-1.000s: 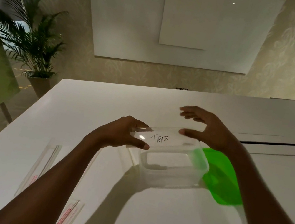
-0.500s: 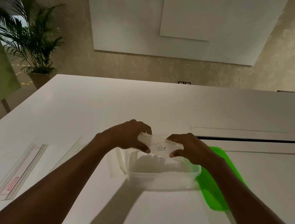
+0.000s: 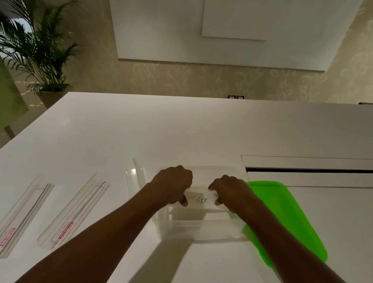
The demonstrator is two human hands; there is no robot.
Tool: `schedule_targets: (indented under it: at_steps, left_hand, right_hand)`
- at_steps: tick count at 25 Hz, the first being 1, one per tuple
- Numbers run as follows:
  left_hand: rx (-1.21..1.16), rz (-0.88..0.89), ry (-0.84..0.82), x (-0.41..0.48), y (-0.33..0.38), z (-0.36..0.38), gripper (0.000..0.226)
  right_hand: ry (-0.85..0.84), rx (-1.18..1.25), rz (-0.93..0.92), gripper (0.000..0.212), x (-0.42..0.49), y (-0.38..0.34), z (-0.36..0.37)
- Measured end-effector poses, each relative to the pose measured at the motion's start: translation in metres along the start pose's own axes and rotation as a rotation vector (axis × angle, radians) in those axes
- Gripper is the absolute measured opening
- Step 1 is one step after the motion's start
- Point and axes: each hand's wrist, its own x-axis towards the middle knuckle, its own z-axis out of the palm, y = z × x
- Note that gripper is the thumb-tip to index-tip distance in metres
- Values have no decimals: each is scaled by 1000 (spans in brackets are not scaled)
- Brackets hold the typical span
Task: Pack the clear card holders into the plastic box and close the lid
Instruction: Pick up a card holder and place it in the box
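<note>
over the open clear plastic box [image 3: 200,227], the left hand [image 3: 172,183] and the right hand [image 3: 231,191] each pinch one end of a clear card holder [image 3: 201,199], thumbs and fingers closed on it. a white card inside it reads "tiger" in handwriting. the holder sits level across the box's mouth, partly down between its walls; how deep it reaches cannot be told through the clear plastic. both forearms stretch in from the bottom of the view, the left crossing the box's near left corner.

the box stands on the white table [image 3: 108,133] with its lid off. the green lid [image 3: 290,220] lies flat on the table just to the right of the box, its near edge tucked against or under the box's right side.

just to the left of the box another clear holder [image 3: 133,179] stands upright, close to the left wrist. farther left, two more clear holders lie flat on the table side by side, one [image 3: 75,209] nearer the box and one [image 3: 17,216] nearer the table edge, each with a small red label near its lower end.

a long dark slot [image 3: 323,170] runs across the table beyond the lid. past the far left corner a potted palm [image 3: 32,41] stands by the wall.
</note>
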Motion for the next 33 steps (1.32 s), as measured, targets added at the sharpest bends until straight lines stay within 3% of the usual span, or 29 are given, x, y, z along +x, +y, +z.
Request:
schedule_targets:
  at_steps: [6,10,16,21,28,33]
  left_hand:
    - [-13,-69,-17,2,-2,22,48]
    - [-15,-106,65,-11,0,26,42]
    - [33,-111,54,-9,18,23,34]
    - [44,-45,210,-21,19,10,21]
    - [-95,0,612,-72,-22,5,38]
    - [-145,-184,751,-122,-91,16,40]
  right_hand:
    - [3,-151,16,42,4,-10,11]
    - [20,-128,15,42,1,-11,10]
    - [-21,-28,-3,49,6,-4,19]
    - [-28,-56,-7,52,1,-10,2]
    - [278,18,-49,36,-5,-91,-51]
    - [497,151,-117,26,3,-181,-70]
